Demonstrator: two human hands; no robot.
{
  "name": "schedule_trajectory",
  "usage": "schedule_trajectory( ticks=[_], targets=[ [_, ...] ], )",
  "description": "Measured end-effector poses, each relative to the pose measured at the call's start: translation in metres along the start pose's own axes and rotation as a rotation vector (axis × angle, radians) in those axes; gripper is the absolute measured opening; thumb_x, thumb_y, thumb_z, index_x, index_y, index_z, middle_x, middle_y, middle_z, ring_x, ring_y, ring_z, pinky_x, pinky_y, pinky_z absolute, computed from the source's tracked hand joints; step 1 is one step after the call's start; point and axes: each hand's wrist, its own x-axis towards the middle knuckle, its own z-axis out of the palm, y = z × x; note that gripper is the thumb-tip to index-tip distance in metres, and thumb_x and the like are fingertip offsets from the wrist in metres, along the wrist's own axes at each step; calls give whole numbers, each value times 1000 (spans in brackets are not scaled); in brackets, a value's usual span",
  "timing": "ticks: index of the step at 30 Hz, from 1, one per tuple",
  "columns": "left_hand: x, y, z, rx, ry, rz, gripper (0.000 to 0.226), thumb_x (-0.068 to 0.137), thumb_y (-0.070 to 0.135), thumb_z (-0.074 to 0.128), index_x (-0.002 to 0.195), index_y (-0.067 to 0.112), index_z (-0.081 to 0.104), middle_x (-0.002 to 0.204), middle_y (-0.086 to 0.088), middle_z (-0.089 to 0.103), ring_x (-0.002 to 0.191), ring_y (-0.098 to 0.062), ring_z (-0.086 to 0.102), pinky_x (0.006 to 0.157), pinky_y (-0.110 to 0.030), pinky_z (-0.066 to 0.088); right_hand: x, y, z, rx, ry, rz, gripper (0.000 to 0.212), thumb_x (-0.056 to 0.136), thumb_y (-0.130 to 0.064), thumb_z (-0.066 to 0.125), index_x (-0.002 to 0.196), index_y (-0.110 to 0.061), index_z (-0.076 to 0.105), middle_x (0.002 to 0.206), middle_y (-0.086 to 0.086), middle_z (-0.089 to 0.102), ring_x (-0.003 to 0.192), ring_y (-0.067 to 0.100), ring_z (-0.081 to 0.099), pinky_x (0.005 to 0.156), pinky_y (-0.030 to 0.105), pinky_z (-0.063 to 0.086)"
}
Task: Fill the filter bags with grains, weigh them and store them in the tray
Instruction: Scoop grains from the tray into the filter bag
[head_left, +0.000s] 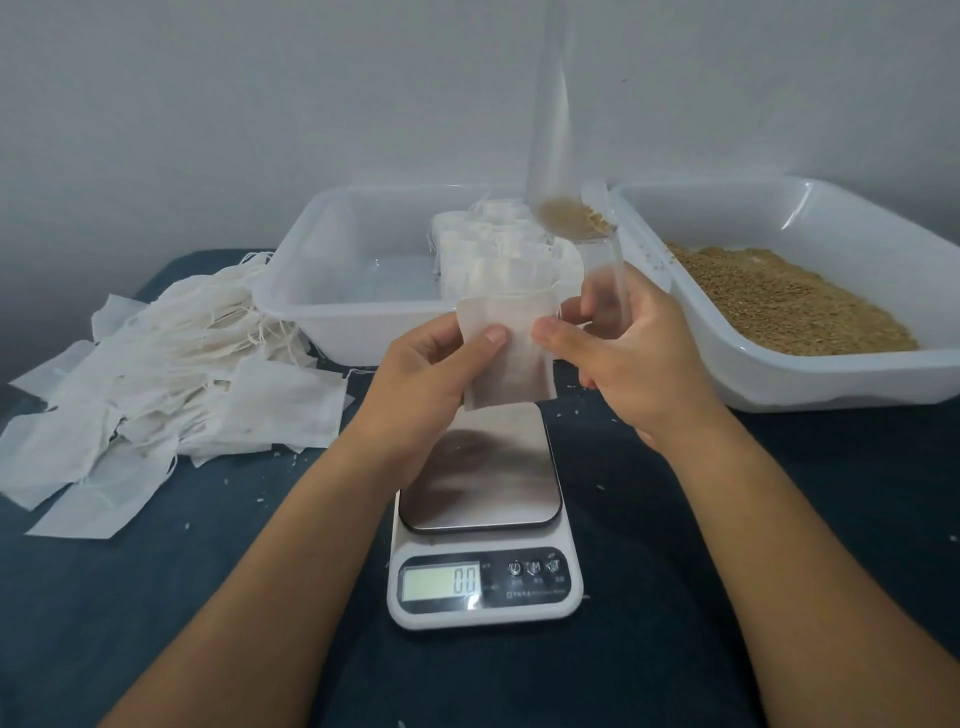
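Note:
A white filter bag hangs between both hands above the digital scale, whose display reads 0.0. My left hand pinches the bag's left side with thumb on front. My right hand pinches the bag's right edge and also grips the handle of a clear plastic scoop that carries some brown grains, raised over the storage tray. The white storage tray behind holds several filled bags. A second white tray at the right holds loose brown grains.
A heap of empty filter bags with strings lies at the left on the dark blue cloth. Stray grains dot the cloth around the scale. A plain grey wall stands close behind the trays.

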Motion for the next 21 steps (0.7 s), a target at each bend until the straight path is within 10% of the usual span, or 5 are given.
schedule_trajectory(
  ticks=[8, 15, 21],
  targets=[
    [-4, 15, -18, 270, -64, -47, 28, 104, 27, 60, 116, 5, 73, 115, -24, 72, 100, -27, 69, 104, -59, 49, -4, 2, -6, -72, -147, 55, 33, 85, -13, 83, 79, -19, 52, 73, -5, 59, 56, 5, 56, 49, 14, 44],
    [-8, 23, -41, 347, -253, -147, 15, 103, 10, 59, 112, 15, 69, 89, 0, 75, 78, -13, 72, 64, -24, 57, -9, 4, -4, -108, -411, 145, 31, 90, -11, 79, 81, -15, 50, 68, -12, 60, 63, 12, 64, 45, 22, 40],
    [-5, 18, -48, 553, -211, -220, 19, 99, 17, 67, 115, 27, 68, 78, 4, 69, 63, -7, 68, 60, -22, 56, -9, 14, 3, -224, -406, 204, 29, 87, -17, 82, 81, -15, 54, 75, -8, 64, 61, 10, 66, 50, 12, 44]
  ],
)
